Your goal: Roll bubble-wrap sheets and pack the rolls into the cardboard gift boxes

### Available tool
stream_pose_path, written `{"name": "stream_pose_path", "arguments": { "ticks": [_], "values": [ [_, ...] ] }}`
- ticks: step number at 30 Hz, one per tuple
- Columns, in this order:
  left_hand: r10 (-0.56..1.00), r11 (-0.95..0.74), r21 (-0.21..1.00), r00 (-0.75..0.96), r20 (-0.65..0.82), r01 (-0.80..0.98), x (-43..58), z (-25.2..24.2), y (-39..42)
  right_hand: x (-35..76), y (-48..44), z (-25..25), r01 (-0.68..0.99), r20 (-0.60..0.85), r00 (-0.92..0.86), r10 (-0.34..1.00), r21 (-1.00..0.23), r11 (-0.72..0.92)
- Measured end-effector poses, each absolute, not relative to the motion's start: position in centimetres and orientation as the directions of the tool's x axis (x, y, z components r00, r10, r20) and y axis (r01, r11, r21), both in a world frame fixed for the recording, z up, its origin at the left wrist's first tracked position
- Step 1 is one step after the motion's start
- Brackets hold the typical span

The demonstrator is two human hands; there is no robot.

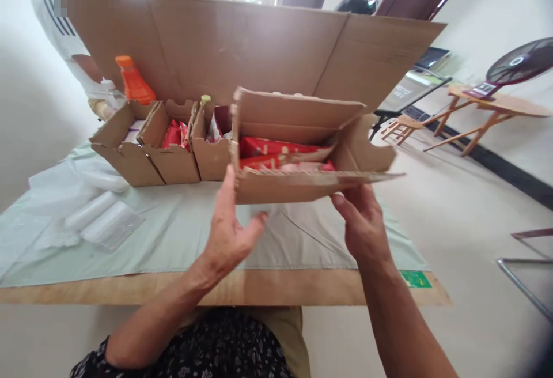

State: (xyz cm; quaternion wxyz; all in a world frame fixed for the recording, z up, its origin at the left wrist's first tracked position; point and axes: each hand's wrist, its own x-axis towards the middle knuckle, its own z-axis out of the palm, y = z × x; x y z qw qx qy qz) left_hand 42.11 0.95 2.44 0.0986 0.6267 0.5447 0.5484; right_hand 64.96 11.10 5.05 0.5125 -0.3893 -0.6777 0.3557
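Observation:
A cardboard box (285,186) with an open top is held above the table, tilted so its inside faces me. Red packets (276,147) lie inside it. My left hand (233,225) presses its fingers against the box's left end, with the thumb stretched out below. At the lower right, my right hand (363,216) grips the box from underneath; some of its fingers are hidden behind the cardboard. The box's notched right end (371,144) sticks out past my right hand.
Several similar boxes (173,165) stand in a row to the left. Behind rises a large cardboard panel (246,44). An orange bottle (136,84) is at the back left, near a person (64,38). Clear plastic wrap (103,216) lies left on the cloth. A fan (516,64) stands right.

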Motion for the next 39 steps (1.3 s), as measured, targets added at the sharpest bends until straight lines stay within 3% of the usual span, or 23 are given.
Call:
{"name": "stream_pose_path", "arguments": {
  "ticks": [3,7,16,24,27,29,33,36,39],
  "values": [
    [0.836,-0.346,0.797,-0.224,0.502,0.495,45.4,0.9,0.5,67.7,10.3,3.8,0.245,0.442,-0.046,0.896,-0.864,0.439],
    [0.901,-0.284,0.853,-0.184,0.394,0.438,49.0,-1.6,-1.0,71.5,9.6,1.3,0.268,0.365,0.049,0.930,-0.902,0.339],
    [0.956,-0.288,0.902,0.151,0.251,0.323,59.5,-5.0,1.2,81.7,16.7,-2.2,0.154,0.282,0.293,0.913,-0.957,0.246],
    [0.920,-0.241,0.932,0.368,0.132,0.269,64.3,-5.9,2.6,83.8,21.5,-2.5,0.112,0.097,0.062,0.993,-0.990,0.090],
    [0.904,-0.279,0.928,0.393,0.168,0.246,62.7,-5.9,2.8,84.5,18.1,-3.6,0.019,0.189,0.087,0.978,-0.982,0.188],
    [0.936,-0.274,0.926,0.293,0.196,0.258,60.9,-6.0,3.4,85.1,14.9,-5.3,0.003,0.257,0.107,0.960,-0.966,0.258],
    [0.982,-0.179,0.934,0.122,0.148,0.311,58.9,-6.7,5.4,84.8,9.4,-9.5,0.146,0.216,0.014,0.976,-0.966,0.212],
    [0.966,-0.232,0.915,0.187,0.178,0.329,60.4,-7.4,6.7,83.5,8.5,-11.1,0.324,0.125,0.031,0.992,-0.940,0.108],
    [0.944,-0.291,0.889,0.259,0.206,0.354,62.9,-7.5,8.2,83.4,10.4,-11.0,0.346,0.136,0.110,0.985,-0.934,0.091]
  ]
}}
